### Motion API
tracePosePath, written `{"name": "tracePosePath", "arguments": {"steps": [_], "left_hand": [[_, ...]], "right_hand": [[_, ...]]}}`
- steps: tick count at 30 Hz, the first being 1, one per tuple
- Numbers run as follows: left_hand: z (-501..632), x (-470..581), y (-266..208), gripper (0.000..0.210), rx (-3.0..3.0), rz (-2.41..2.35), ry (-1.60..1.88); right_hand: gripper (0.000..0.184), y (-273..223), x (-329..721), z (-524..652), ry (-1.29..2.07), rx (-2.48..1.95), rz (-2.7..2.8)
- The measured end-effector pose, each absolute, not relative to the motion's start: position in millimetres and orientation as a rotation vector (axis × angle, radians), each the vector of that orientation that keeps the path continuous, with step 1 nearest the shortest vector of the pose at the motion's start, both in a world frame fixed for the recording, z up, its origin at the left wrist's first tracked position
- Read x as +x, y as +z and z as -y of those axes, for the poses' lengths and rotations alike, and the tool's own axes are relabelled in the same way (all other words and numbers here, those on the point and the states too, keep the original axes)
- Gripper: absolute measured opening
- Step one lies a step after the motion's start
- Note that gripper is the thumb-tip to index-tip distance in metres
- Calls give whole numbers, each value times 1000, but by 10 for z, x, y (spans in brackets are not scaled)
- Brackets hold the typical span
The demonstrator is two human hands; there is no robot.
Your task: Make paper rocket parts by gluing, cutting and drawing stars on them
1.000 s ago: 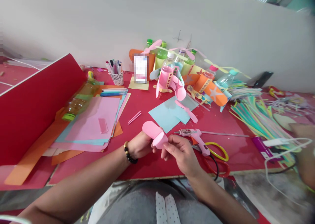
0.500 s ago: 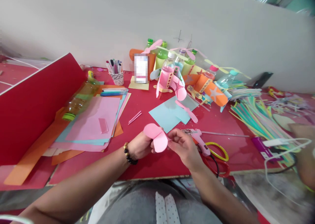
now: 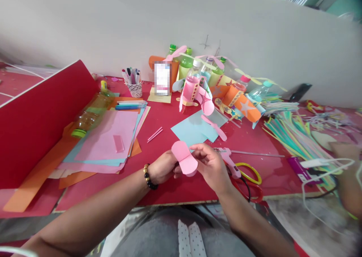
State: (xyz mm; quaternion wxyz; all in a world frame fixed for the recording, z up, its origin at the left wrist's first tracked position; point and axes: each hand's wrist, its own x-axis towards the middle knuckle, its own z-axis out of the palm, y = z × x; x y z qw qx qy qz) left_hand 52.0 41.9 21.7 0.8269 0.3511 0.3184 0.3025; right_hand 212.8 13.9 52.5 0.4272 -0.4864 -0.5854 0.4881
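The pink paper piece (image 3: 182, 153) is in the air above the red surface (image 3: 154, 117), between the two hands. The left hand (image 3: 162, 168) is closed on it from the left, and the right hand (image 3: 213, 170) seems to pinch its right edge (some fingertips are hidden behind the paper). A crease crosses it and its ends are round, so I judge cutting mostly done and folding well advanced. It is not joined to any bottle. Other parts also wait: the pink propeller (image 3: 214, 127) lies loose over the blue paper (image 3: 185, 129), two pink sticks (image 3: 154, 135) lie to its left, and the transparent bottle (image 3: 92, 112) carries no paper. Behind, the decorated bottles (image 3: 190, 89) look nearly complete.
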Motion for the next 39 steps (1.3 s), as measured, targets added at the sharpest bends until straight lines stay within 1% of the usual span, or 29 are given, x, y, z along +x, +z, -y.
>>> {"name": "tracePosePath", "arguments": {"steps": [3,7,9,13,16,18,21,25,28,32,39], "left_hand": [[-420,519,289,30,741,-693,626],[-427,519,310,27,734,-719,599],[-432,520,292,29,745,-728,585],[-449,521,248,36,789,-771,544],[-472,519,226,35,795,-818,564],[-487,516,221,34,794,-835,588],[-502,508,234,34,819,-846,645],[-499,494,277,44,860,-809,732],[-501,491,292,37,983,-748,772],[-518,505,241,31,1158,-741,801],[-542,516,194,27,1214,-790,799]], "right_hand": [[25,527,2132,-143,1207,-1231,1462],[19,528,2125,-181,1207,-1258,1451],[16,517,2129,-210,1223,-1269,1455],[16,450,2158,-252,1374,-1261,1407],[19,375,2188,-260,1494,-1199,1282],[20,333,2213,-263,1517,-1184,1233],[24,297,2253,-269,1474,-1216,1197],[24,279,2294,-259,1419,-1256,1182],[21,276,2300,-228,1399,-1264,1164],[23,299,2284,-183,1399,-1300,1165],[23,345,2291,-118,1330,-1342,1228]]}}
